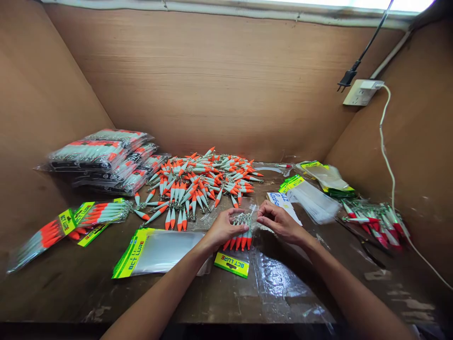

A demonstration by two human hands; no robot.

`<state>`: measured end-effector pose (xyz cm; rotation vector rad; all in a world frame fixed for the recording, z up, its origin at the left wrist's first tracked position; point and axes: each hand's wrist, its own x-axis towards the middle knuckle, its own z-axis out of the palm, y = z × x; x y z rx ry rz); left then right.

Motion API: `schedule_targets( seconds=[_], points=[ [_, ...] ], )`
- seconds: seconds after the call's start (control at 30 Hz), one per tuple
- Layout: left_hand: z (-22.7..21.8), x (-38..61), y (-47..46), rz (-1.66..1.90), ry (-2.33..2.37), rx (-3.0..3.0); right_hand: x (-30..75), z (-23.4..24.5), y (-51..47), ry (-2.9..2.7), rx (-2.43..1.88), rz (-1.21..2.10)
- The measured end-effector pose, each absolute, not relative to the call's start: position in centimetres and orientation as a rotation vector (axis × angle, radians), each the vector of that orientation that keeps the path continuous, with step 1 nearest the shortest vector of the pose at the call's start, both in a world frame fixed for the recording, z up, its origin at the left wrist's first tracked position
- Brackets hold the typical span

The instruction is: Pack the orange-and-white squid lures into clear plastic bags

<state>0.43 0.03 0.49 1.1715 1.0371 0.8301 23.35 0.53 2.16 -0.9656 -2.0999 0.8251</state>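
My left hand (223, 228) is closed round a row of several orange-and-white fishing lures (238, 241), orange tips pointing toward me. My right hand (279, 222) pinches the hook end of the same bundle and the mouth of a clear bag (252, 210). That bag's green-and-yellow header card (231, 264) lies on the table just below my hands. A big loose heap of the same lures (201, 182) lies right behind my hands.
Empty clear bags with green headers lie at front left (155, 252) and at right (311, 198). Filled packs are stacked at back left (102, 158) and lie at the left edge (71, 224). Red-and-white lures (375, 222) sit at right, with a white cable (392, 189) hanging from a wall socket (361, 92).
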Motion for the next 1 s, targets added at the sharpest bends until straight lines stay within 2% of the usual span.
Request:
schedule_targets(
  seconds=[0.17, 0.4, 0.63, 1.0],
  points=[
    [0.3, 0.6, 0.1, 0.855, 1.048, 1.236, 22.9, 1.7, 0.4, -2.105, -1.112, 0.633],
    [-0.6, 0.4, 0.3, 0.849, 1.000, 1.231, 23.4, 1.6, 0.8, -2.133, -1.077, 0.769],
    [0.4, 0.3, -0.4, 0.582, 0.739, 1.023, 23.2, 2.6, 0.3, -1.987, -0.900, 0.814],
    [0.5, 0.5, -0.5, 0.808, 0.856, 1.151, 23.0, 3.1, -0.2, -2.041, -0.918, 0.700]
  ],
)
